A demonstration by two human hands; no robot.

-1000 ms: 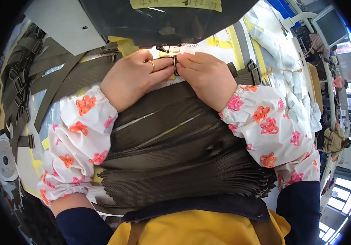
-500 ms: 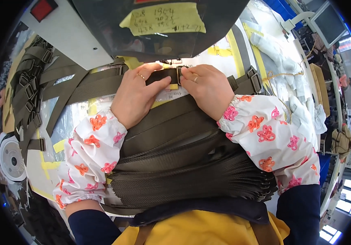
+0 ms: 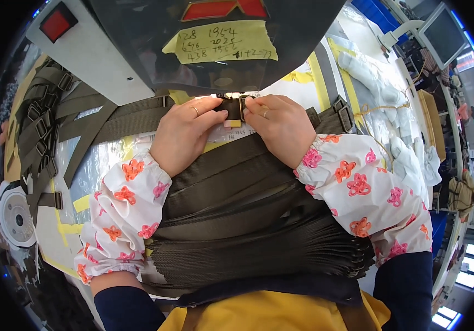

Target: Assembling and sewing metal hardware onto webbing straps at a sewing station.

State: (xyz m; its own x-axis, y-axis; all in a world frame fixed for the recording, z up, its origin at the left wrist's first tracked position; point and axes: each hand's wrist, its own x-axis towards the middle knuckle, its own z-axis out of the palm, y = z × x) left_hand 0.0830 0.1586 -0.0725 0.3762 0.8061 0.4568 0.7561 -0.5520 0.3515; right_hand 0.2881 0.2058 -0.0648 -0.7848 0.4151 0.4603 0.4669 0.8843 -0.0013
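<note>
Under the dark machine head point(image 3: 223, 69), my left hand point(image 3: 184, 131) and my right hand point(image 3: 285, 129) pinch a dark olive webbing strap point(image 3: 231, 110) from either side. A metal buckle point(image 3: 242, 107) on the strap sits at my right fingertips, partly covered by them. The left thumb and forefinger press on the webbing a short way left of it. Just below the strap between my hands lies a small yellow and pink block point(image 3: 232, 123). A thick stack of folded webbing straps point(image 3: 248, 243) fills the space between my forearms and my body.
Buckled straps point(image 3: 44, 118) heap at the far left, by a round white device point(image 3: 16, 215). A second buckle point(image 3: 343, 112) lies right of my right hand. Clear plastic bags point(image 3: 408, 149) and twine point(image 3: 383, 105) cover the right side; a monitor point(image 3: 443, 34) stands beyond.
The machine head shows lower in the picture, with more of its front visible. My left thumb has drawn up toward the forefinger; both hands stay at the strap and buckle.
</note>
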